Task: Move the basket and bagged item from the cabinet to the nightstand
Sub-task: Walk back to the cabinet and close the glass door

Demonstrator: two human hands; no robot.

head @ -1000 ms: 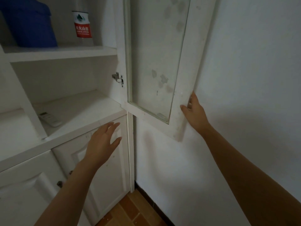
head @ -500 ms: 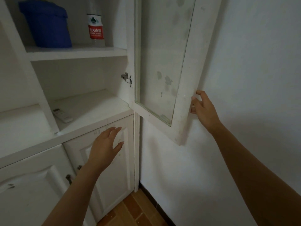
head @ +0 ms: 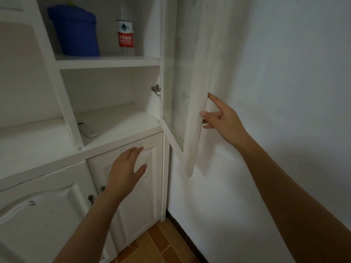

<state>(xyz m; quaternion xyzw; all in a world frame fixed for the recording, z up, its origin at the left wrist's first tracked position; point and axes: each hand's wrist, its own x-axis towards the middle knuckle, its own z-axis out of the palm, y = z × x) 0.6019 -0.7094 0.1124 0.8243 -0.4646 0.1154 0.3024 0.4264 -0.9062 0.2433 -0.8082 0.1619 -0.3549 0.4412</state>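
- The white-framed glass cabinet door [head: 190, 88] stands swung out at about 1 o'clock; the right hand [head: 224, 120] has its thumb and fingers hooked loosely round the door's outer edge, spread rather than clamped
- The left hand [head: 127, 168] hovers open, fingers apart, holding nothing, in front of the lower white panelled cabinet door [head: 133, 186] at about 6 o'clock
- The dark blue bagged item [head: 75, 32] sits on the upper white shelf [head: 108, 60] at about 11 o'clock, just beside a clear water bottle with a red label [head: 125, 36]
- Whether the basket is inside that blue bag cannot be told; no basket shows
- A white remote control [head: 87, 129] lies on the lower shelf at about 9 o'clock
- The blue wrapping looks soft and crinkled, likely light and slippery; it is probably best taken with both hands round its body, low down, not by the gathered top
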